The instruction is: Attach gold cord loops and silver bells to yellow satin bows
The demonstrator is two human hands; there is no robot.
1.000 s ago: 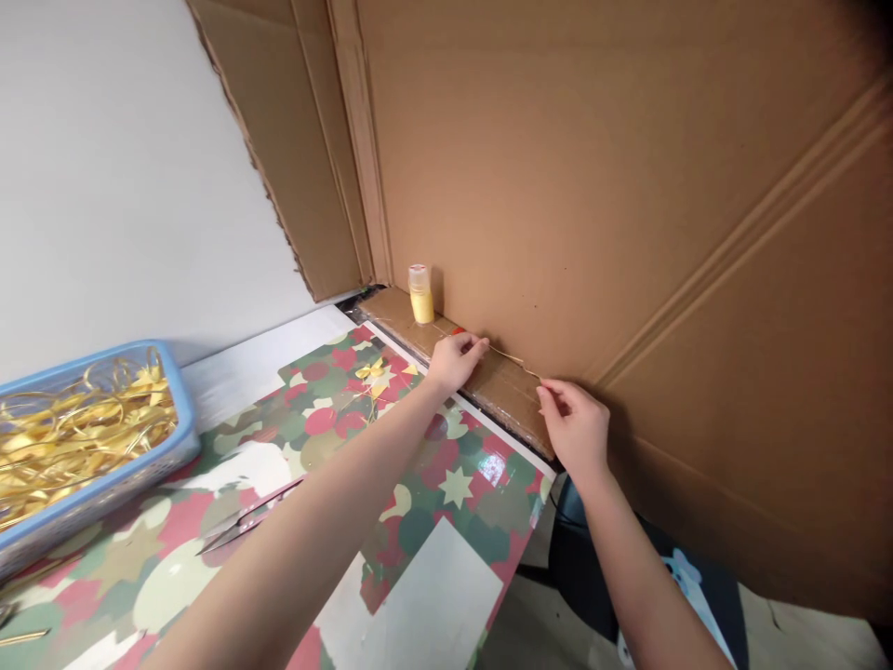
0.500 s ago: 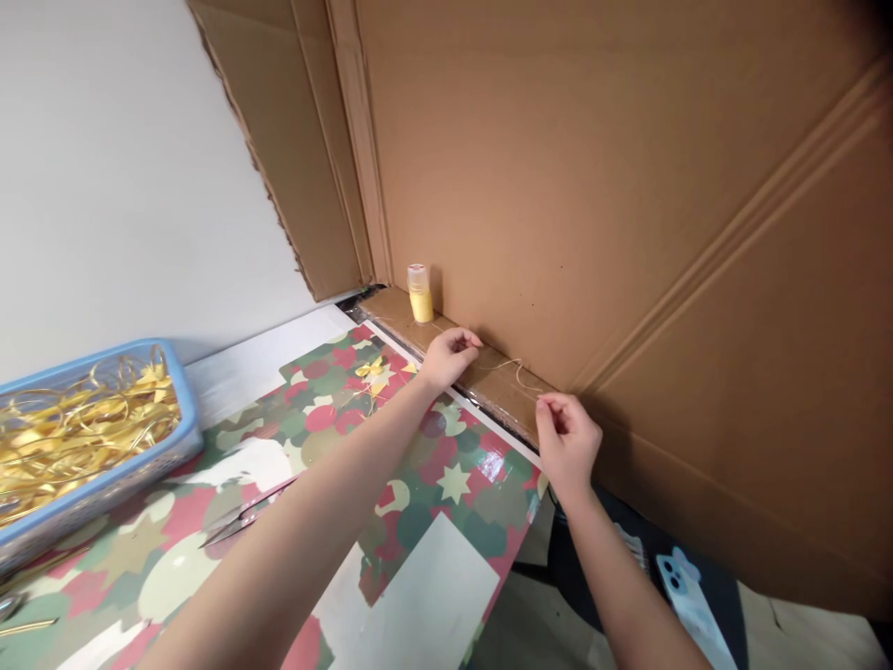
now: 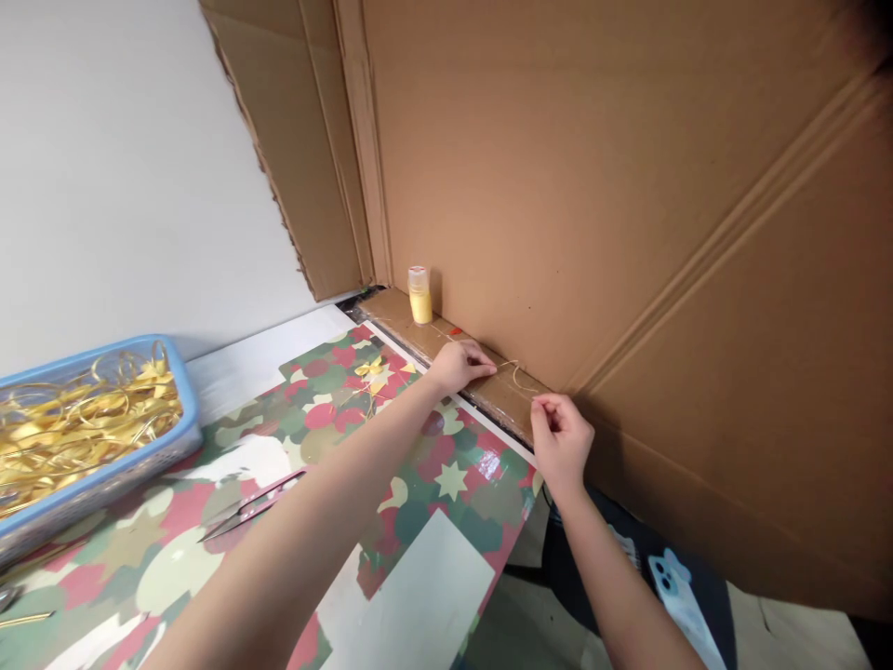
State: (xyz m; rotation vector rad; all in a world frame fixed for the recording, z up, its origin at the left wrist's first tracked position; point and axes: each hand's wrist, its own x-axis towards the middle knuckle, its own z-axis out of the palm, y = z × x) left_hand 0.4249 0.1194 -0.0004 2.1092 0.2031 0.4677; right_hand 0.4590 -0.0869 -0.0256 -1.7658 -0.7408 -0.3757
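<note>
A thin pale thread (image 3: 517,377) curves over the brown cardboard ledge (image 3: 391,307) between my two hands. My right hand (image 3: 564,437) is closed, thumb and forefinger pinching the thread's near end. Over the ledge, my left hand (image 3: 460,366) is closed in a pinch, its fingertips at the thread's other side. Behind it, a small red piece (image 3: 455,331) lies on the ledge; its kind is unclear. Farther along stands a small clear-capped bottle with yellow contents (image 3: 420,298). On the patterned table cover, a yellow ribbon bow (image 3: 369,368) sits left of my left hand.
A blue-rimmed basket (image 3: 187,395) of gold ribbon pieces stands at the left. Thread snips (image 3: 241,514) lie beside my left forearm. Tall cardboard (image 3: 558,186) walls the far side. Below right, a phone (image 3: 673,586) lies on a dark seat (image 3: 579,558).
My left hand has moved right along the ledge, closer to my right hand, uncovering the red piece. My right hand has shifted slightly left. The view has turned a little.
</note>
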